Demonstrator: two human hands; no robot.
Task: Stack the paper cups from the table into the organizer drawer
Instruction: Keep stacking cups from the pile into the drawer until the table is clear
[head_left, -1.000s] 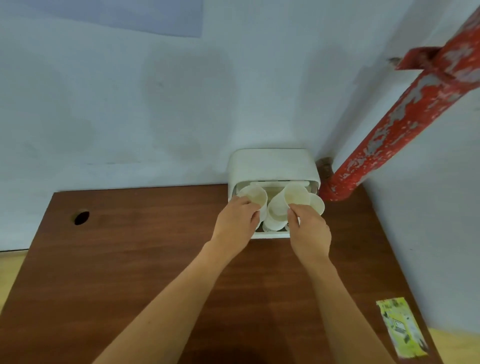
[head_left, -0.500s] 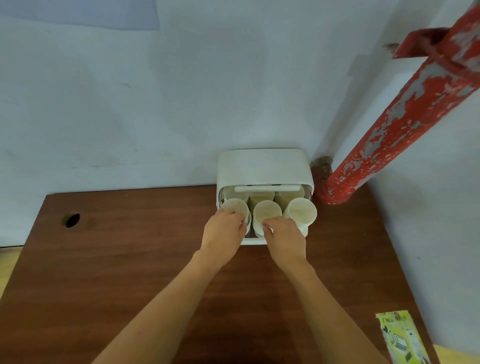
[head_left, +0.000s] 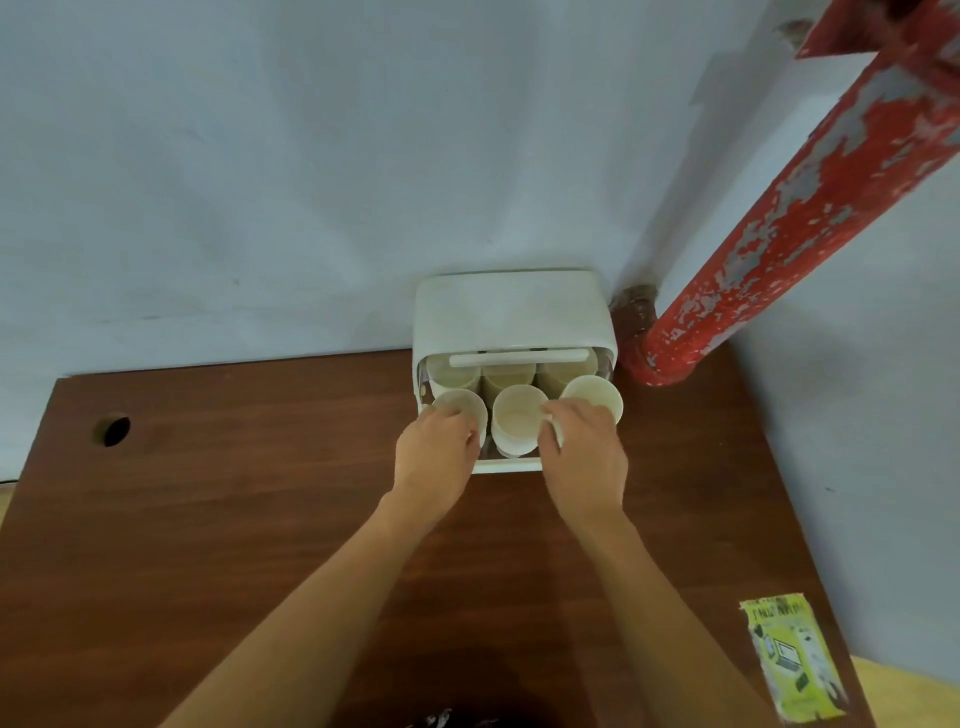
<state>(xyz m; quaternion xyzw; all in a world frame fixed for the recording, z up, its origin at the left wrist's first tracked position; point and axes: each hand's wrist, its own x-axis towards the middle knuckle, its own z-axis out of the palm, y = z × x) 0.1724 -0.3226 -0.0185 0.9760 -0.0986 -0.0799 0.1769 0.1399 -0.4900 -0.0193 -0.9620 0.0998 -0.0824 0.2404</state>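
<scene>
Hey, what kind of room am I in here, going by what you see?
Probably a plain utility or back room: a brown desk with a cable hole, bare pale walls, and a red pipe with peeling paint in the corner.

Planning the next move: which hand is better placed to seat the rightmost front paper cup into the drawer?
Right. The right hand already touches the rightmost cream paper cup; the left hand is at the leftmost cup.

Two bare forearms, no sleeves; left hand, right hand ungloved.
</scene>
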